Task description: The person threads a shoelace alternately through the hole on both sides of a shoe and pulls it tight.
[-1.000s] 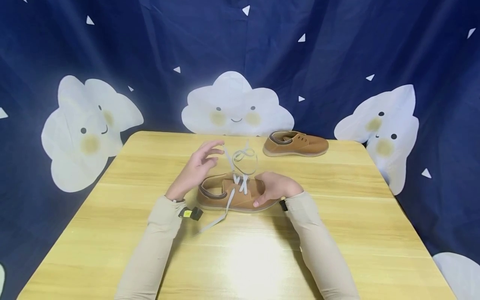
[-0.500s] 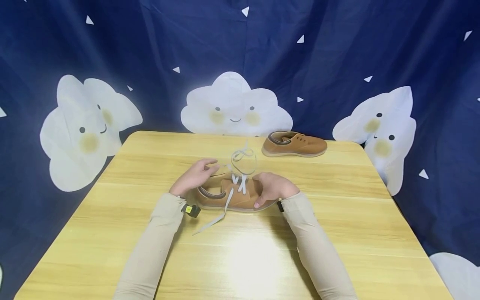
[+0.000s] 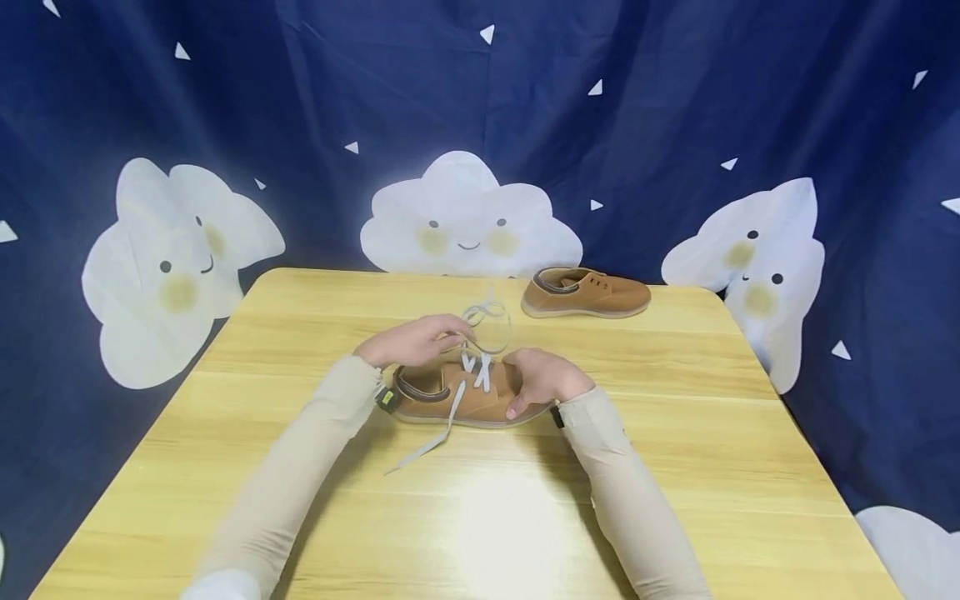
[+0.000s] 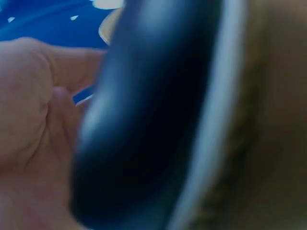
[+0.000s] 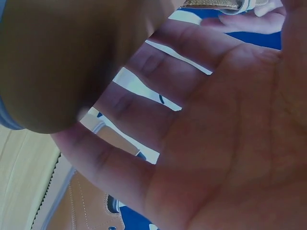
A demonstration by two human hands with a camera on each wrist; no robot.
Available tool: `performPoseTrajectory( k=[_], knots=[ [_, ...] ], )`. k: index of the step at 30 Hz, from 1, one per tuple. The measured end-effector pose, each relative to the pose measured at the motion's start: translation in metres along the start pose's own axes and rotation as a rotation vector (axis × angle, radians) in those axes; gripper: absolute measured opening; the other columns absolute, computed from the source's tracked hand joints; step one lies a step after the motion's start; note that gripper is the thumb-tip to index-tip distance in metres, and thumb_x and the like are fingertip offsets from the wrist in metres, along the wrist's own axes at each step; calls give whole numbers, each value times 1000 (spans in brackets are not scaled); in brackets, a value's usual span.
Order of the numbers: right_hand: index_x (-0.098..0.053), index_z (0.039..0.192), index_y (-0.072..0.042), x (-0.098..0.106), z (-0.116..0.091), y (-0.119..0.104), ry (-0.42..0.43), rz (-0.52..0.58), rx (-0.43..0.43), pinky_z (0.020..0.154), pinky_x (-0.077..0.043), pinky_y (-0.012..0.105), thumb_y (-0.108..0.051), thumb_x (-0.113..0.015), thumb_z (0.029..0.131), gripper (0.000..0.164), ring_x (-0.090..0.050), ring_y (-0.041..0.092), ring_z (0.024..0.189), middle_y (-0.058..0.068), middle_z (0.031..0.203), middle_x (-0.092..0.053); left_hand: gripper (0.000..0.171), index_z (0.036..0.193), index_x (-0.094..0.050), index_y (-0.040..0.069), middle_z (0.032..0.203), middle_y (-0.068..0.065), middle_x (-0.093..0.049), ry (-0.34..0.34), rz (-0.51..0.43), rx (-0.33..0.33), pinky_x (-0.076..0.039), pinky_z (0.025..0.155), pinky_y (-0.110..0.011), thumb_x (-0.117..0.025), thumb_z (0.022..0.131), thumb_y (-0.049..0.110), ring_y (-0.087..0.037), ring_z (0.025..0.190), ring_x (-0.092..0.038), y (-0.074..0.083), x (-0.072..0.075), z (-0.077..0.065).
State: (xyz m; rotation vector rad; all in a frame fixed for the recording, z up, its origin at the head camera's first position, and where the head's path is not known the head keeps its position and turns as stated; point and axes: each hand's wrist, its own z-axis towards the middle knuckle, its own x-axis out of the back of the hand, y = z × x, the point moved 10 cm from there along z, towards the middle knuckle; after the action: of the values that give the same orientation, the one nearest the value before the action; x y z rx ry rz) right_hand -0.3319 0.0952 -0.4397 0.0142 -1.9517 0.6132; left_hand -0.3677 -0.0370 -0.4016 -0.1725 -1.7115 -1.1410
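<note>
- Navy cloud-print curtain right across the back of your view.
- Wood-grain table beneath your arms.
- Brown lace-up shoe mid-table, sole down, toe to your right.
- Matching brown shoe near the far edge.
- Your right hand grips the toe, thumb on the near side!
- Your left hand is at the far side, fingers bent beside the lacing; can't tell whether they pinch it.
- Pale shoelace crosses the tongue, one end trailing towards you.
</note>
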Motion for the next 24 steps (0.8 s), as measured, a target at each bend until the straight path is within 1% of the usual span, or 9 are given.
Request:
performPoseTrajectory(
  k=[2, 4, 8, 12, 14, 16, 19, 22, 24],
  knots=[
    [-51, 148, 2, 0, 1, 0, 5, 2, 12, 120, -41, 49, -21, -95, 73, 90, -50, 37, 143, 18, 153, -54, 32, 133, -63, 0, 141, -18, -62, -51, 1, -8, -43, 118, -51, -45, 110, 14, -35, 137, -56, 0, -3, 4],
    [-55, 145, 0, -1, 1, -1, 8, 0, 24, 118, -44, 48, -22, -95, 72, 86, -54, 35, 139, 16, 148, -59, 30, 128, -64, -2, 140, -20, -62, -83, -3, -9, -44, 117, -50, -46, 110, 14, -35, 135, -56, -4, -4, 6],
    [-61, 139, -4, -1, 2, -1, 14, 5, 26, 115, -47, 47, -21, -96, 71, 79, -58, 31, 134, 13, 142, -64, 26, 122, -62, -2, 143, -25, -57, -90, -32, 13, -44, 116, -52, -46, 110, 14, -36, 135, -54, -12, -4, 7],
    [-64, 136, -7, 1, 2, -2, 16, 3, 20, 113, -48, 47, -21, -95, 72, 74, -59, 31, 132, 12, 139, -66, 24, 121, -61, -1, 137, -21, -59, -71, -42, 46, -46, 112, -49, -46, 110, 15, -32, 128, -56, -20, -1, 6],
    [-63, 138, -7, 1, 1, -2, 16, 6, 10, 113, -48, 48, -22, -95, 72, 75, -59, 32, 133, 11, 140, -65, 23, 117, -61, -1, 124, -17, -62, -64, -42, 51, -49, 104, -45, -45, 110, 15, -28, 116, -58, -24, 0, 7],
    [-60, 142, -6, 1, 1, -1, 17, 6, 3, 114, -47, 48, -22, -95, 72, 80, -58, 32, 135, 12, 143, -64, 21, 107, -61, 2, 106, -10, -61, -62, -43, 48, -51, 90, -38, -46, 110, 15, -23, 98, -58, -28, -1, 7],
    [-54, 147, -4, 1, 0, 1, 16, 8, -12, 116, -45, 50, -23, -95, 72, 88, -54, 34, 140, 14, 150, -58, 23, 92, -58, 6, 85, -2, -50, -81, -62, 66, -45, 74, -31, -45, 109, 15, -16, 77, -48, -32, -4, 8],
    [-52, 149, -2, 0, -2, 3, 19, 4, -19, 117, -44, 50, -24, -96, 71, 92, -51, 36, 142, 15, 153, -55, 26, 88, -56, 7, 78, 2, -44, -106, -93, 90, -41, 69, -28, -45, 110, 16, -14, 71, -43, -35, -9, 7],
    [-50, 150, -2, -1, -2, 4, 19, 17, -32, 119, -42, 50, -24, -96, 71, 93, -49, 36, 145, 15, 155, -53, 26, 91, -60, 7, 78, 2, -47, -101, -105, 103, -43, 70, -28, -46, 110, 17, -13, 72, -45, -38, -10, 6]
  ],
)
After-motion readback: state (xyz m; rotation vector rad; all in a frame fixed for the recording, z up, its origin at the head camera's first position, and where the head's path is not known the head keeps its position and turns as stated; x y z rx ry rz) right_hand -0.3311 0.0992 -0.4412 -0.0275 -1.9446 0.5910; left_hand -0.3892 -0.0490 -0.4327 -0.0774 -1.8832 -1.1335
